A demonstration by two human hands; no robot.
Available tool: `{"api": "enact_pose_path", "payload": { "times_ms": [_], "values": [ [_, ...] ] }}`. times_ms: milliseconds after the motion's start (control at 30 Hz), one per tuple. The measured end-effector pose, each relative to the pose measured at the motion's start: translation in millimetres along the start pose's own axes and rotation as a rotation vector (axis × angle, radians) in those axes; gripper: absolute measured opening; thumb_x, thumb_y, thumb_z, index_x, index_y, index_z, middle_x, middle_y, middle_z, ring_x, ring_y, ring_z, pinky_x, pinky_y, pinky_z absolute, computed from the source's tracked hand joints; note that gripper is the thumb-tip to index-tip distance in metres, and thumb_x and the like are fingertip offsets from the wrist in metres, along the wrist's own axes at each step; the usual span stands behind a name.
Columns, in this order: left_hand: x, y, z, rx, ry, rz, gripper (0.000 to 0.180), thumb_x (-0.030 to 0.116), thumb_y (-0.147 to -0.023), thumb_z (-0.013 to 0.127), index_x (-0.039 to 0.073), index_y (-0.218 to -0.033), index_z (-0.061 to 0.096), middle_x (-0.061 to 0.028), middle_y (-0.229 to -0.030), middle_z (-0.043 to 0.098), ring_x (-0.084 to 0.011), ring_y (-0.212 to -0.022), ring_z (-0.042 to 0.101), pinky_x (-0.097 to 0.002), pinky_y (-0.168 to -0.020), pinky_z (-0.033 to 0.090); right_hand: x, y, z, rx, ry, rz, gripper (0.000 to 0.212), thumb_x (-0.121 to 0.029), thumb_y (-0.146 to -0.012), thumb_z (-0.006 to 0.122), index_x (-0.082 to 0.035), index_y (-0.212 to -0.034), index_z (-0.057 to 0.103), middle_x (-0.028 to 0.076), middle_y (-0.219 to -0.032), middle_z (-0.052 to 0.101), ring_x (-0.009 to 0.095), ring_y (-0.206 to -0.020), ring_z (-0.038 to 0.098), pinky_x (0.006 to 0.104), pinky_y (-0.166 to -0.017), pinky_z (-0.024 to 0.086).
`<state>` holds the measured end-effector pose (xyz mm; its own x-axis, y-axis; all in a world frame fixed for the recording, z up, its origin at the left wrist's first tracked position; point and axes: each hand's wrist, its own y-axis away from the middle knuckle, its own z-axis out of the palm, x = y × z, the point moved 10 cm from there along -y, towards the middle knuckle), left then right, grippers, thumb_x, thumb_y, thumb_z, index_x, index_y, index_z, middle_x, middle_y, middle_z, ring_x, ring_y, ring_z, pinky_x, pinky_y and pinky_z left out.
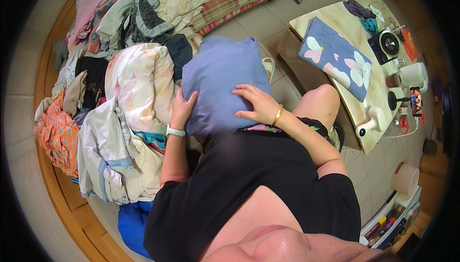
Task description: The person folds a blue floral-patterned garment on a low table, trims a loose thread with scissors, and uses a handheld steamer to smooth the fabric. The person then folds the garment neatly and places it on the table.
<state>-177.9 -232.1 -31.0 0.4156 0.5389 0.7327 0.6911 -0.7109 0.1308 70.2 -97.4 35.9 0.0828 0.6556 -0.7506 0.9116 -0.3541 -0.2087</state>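
Both palms flat and open on the blue pillow point(223, 82) in her lap, left hand point(182, 108) at nine o'clock, right hand point(256, 103) at three, clothes pile point(115, 84) just beside.

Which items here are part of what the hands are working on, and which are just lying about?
In hand: folded blue-grey cloth, left hand, right hand.

Lying about: heap of mixed clothes, flower-print blue cloth on the marble-look table, pink phone.

Black short-sleeved T-shirt point(249, 185), loose fit, low neckline. White watch point(175, 131) with pale strap at left wrist. Gold bangle point(277, 115) at right wrist. Dark patterned shorts point(314, 125), colourful print. Forearms and knee bare.
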Motion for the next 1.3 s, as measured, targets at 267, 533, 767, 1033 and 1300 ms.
{"api": "enact_pose_path", "payload": {
  "times_ms": [267, 533, 767, 1033, 1300],
  "values": [
    [78, 29, -13, -0.182, 0.844, -0.024, 0.045, 0.014, -0.098, 0.065, -0.006, -0.136, 0.051, -0.0110, -0.126, 0.064, -0.0177, -0.111, 0.062, -0.0307, -0.098, 0.048, -21, -1, 12, -0.043, -0.063, -0.064, 0.090, -0.054, -0.084, 0.076, -0.007, -0.153, 0.040, 0.019, -0.150, 0.047, 0.032, -0.134, 0.050, 0.0462, -0.112, 0.041],
    [193, 83, 135, -0.899, 0.723, 0.452, 0.064, 0.011, -0.104, 0.055, -0.002, -0.158, 0.023, -0.0099, -0.139, 0.052, -0.0177, -0.127, 0.053, -0.0326, -0.108, 0.041, 70, 20, -20, 0.005, -0.928, 0.469, 0.069, -0.046, -0.093, 0.073, 0.001, -0.137, 0.049, 0.010, -0.121, 0.064, 0.016, -0.102, 0.063, 0.0319, -0.084, 0.054],
    [175, 71, 69, -0.142, 0.340, 0.683, 0.044, 0.006, -0.085, 0.074, -0.001, -0.126, 0.058, -0.0139, -0.111, 0.065, -0.0284, -0.106, 0.064, -0.0366, -0.096, 0.049, 105, 40, 5, 0.217, -1.043, 0.712, 0.048, -0.031, -0.096, 0.071, 0.006, -0.124, 0.060, 0.011, -0.109, 0.070, 0.018, -0.094, 0.069, 0.0329, -0.081, 0.058],
    [122, 88, 71, -0.321, -0.039, 0.622, 0.095, 0.035, -0.072, 0.087, -0.011, -0.142, 0.042, -0.0247, -0.127, 0.061, -0.0376, -0.125, 0.056, -0.0461, -0.111, 0.040, 108, 35, 31, 0.292, -1.286, 0.753, 0.051, -0.039, -0.101, 0.065, 0.004, -0.129, 0.059, 0.010, -0.115, 0.070, 0.017, -0.097, 0.069, 0.0335, -0.084, 0.057],
    [66, 50, 11, 0.073, 0.189, 0.426, 0.020, 0.002, -0.100, 0.052, -0.002, -0.112, 0.066, -0.0124, -0.079, 0.064, -0.0131, -0.071, 0.054, -0.0328, -0.061, 0.045, 131, 91, -125, 0.757, -0.763, 0.989, 0.055, -0.051, -0.094, 0.070, 0.000, -0.112, 0.067, 0.007, -0.100, 0.070, 0.015, -0.079, 0.065, 0.0312, -0.069, 0.053]
  ]
}}
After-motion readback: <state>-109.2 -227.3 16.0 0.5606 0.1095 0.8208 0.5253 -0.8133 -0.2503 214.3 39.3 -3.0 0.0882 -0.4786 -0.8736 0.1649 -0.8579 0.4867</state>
